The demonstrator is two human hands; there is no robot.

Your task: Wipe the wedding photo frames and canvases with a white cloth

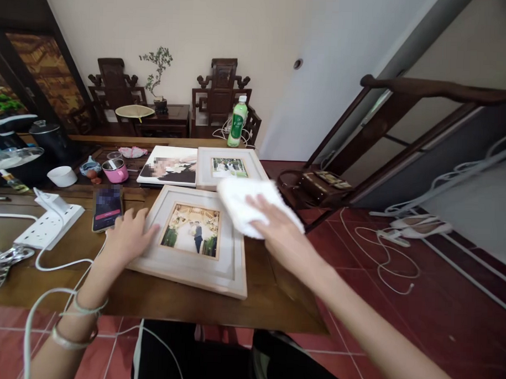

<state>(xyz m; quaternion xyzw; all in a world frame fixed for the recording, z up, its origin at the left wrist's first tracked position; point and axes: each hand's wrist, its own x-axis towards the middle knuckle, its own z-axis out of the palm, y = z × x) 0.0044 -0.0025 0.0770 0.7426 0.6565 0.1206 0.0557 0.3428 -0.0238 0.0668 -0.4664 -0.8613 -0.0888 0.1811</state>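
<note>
A pale framed photo lies flat on the wooden table in front of me. My left hand rests on the frame's left edge with fingers curled over it. Over the frame's upper right corner, my right hand presses a white cloth with fingers laid on top of it. A second framed photo lies just behind, and a frameless photo print lies to its left.
A phone and a white power strip with cables lie left of the frame. A pink cup, white bowl and green bottle stand further back. Carved chairs line the wall. Cables trail on the red tile floor.
</note>
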